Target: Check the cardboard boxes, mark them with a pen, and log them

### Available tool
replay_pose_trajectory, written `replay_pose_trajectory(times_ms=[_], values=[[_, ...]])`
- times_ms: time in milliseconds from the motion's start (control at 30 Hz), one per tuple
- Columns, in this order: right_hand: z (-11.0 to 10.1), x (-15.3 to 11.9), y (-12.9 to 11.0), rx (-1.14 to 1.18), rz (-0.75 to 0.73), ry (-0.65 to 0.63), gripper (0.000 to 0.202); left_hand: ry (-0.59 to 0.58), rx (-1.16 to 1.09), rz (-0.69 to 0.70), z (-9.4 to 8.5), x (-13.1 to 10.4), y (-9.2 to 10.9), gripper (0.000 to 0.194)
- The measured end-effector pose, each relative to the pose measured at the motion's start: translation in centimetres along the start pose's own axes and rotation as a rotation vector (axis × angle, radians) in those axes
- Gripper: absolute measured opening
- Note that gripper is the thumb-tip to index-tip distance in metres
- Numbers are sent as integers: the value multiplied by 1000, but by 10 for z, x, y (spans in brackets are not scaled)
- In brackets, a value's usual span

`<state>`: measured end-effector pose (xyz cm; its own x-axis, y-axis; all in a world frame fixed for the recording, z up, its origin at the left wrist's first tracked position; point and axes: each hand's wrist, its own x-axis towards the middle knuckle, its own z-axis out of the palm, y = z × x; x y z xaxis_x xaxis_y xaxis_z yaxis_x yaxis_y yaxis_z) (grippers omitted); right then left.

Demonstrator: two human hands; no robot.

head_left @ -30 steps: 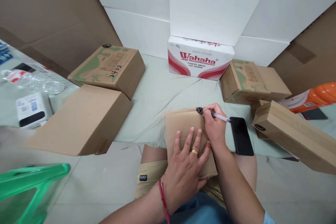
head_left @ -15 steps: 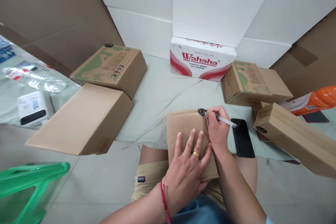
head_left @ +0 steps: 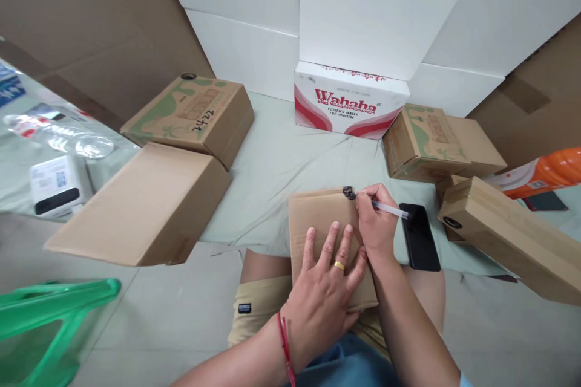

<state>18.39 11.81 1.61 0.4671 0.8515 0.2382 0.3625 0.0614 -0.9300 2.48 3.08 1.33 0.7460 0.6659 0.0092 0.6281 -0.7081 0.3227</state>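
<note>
A brown cardboard box (head_left: 304, 217) rests between my lap and the table edge. My left hand (head_left: 329, 290), with a gold ring and a red string bracelet, lies flat on it with fingers spread. At the box's far right corner is a black scribbled mark (head_left: 348, 193). My right hand (head_left: 377, 221) grips a pen (head_left: 391, 210) beside that corner, its tip end at the mark. The right hand's fingers are pinched round the pen.
A black phone (head_left: 420, 239) lies right of my right hand. Cardboard boxes stand at left (head_left: 136, 202) and right (head_left: 512, 236). Behind is a white Wahaha box (head_left: 349, 103). An orange bottle (head_left: 558, 170) is far right, a green stool (head_left: 59, 308) lower left.
The pen and right fingertips have shifted very slightly at the corner, and the black mark looks a little more filled. My left hand has stayed in place.
</note>
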Motion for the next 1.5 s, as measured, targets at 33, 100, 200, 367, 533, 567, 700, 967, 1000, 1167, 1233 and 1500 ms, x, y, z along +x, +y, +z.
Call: replay_pose_trajectory(times_ms=[33,100,200,367,533,567,700,967,1000,1167,1233,1500], values=[[0,0,0,6,-5,2,15,-3,1,0,1,0,0,96],[0,0,-1,23,-15,-19,15,-15,6,-3,2,-1,0,97],[0,1,0,25,-16,-55,16,-24,15,0,3,-1,0,97],[1,-1,0,-1,1,9,17,-9,28,0,1,-1,0,95],[0,-4,-1,10,-5,129,19,-16,44,5,-1,-1,0,94],[0,-4,-1,22,1,124,19,-11,47,7,-1,-1,0,93],[-1,-6,1,22,17,75,20,-11,59,10,0,-2,0,93],[-2,-8,4,20,-42,192,19,2,82,19,1,-3,1,102],[-2,-8,4,24,-44,189,19,10,82,18,2,-3,1,102],[-2,-6,8,72,-56,212,16,10,75,0,4,-2,3,103],[-1,-6,8,83,-59,206,15,10,79,-1,4,-2,3,103],[-2,-8,5,67,-44,161,17,28,116,15,5,-5,4,103]])
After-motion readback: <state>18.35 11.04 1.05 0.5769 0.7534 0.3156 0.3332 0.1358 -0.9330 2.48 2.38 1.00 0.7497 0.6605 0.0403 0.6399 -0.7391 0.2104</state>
